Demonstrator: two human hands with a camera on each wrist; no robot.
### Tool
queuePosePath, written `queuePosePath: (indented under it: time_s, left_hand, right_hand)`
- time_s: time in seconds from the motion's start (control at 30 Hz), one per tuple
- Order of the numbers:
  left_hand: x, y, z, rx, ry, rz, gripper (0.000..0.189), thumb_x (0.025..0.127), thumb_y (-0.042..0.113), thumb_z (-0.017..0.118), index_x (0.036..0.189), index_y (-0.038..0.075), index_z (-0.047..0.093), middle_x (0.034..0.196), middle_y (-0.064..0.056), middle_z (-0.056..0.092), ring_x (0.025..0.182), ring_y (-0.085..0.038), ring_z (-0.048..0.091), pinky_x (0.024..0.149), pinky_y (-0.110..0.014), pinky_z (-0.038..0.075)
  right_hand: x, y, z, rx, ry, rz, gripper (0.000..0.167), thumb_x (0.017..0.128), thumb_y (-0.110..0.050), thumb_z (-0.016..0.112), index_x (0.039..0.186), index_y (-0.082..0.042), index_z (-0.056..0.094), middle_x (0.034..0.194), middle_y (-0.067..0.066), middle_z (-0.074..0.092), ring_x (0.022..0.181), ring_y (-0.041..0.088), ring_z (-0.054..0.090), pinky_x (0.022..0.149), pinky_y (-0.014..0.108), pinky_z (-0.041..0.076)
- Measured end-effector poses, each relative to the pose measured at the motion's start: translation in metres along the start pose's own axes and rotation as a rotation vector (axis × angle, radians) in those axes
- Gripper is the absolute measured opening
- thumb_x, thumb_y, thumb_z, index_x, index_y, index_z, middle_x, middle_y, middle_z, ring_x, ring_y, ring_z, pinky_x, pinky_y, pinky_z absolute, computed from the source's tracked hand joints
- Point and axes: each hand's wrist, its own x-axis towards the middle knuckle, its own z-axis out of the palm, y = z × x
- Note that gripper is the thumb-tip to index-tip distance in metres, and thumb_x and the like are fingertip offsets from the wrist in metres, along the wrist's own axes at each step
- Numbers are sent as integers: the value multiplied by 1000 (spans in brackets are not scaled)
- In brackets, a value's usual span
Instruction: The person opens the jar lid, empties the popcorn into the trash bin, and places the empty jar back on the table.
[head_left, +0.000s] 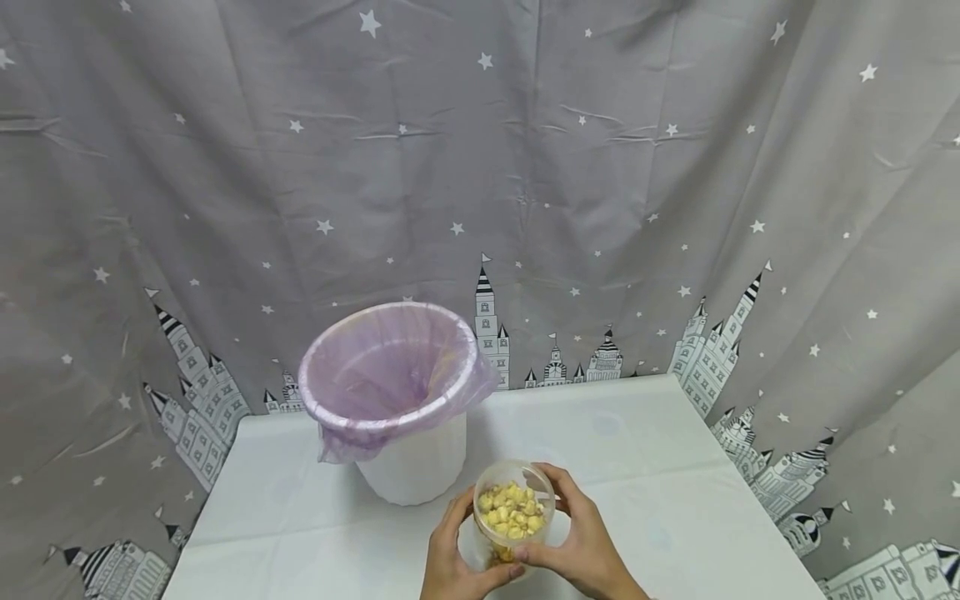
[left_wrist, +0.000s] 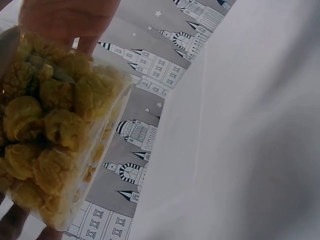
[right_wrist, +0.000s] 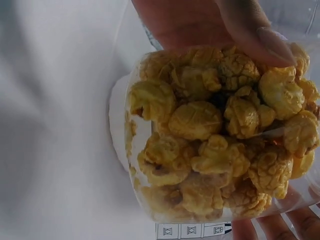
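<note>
Both hands grip a clear plastic jar (head_left: 487, 542) from opposite sides, near the front of the table. Inside it sits yellow popcorn (head_left: 513, 510), seen through the round open top and, in both wrist views, through the transparent wall. My left hand (head_left: 459, 560) curls round the jar's left side, thumb across the front. On the right side my right hand (head_left: 585, 542) wraps it, its thumb (right_wrist: 272, 42) pressed against the wall near the other thumb. The jar's mouth faces up toward the head camera.
A white bin (head_left: 420, 458) stands behind and left of the jar, lined with a purple plastic bag (head_left: 390, 358) folded over its rim. White cloth covers the table (head_left: 645, 467). A grey curtain (head_left: 570, 192) printed with stars and castles hangs behind and at both sides.
</note>
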Motion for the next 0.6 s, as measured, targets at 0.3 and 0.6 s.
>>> queuePosePath:
  time_s: [0.3,0.6]
  left_hand:
    - [4,2,-5,-90,-43,34,91,72,24,101,148,8,55,138,-6,63,121,-23,65,104,-39,57]
    - [5,4,-8,-111,-63,64,90,71,23,101,148,9,55,138,-7,67,118,-25,69,103,-41,58]
  right_hand:
    - [1,-5,2,-12,4,-23,83,78,-23,93,149,-18,51,139,9,64,121,29,62,98,42,54]
    - [1,-9,0,19,-13,-39,85,76,-20,95,148,-15,50,140,2,63,122,34,65,102,54,52]
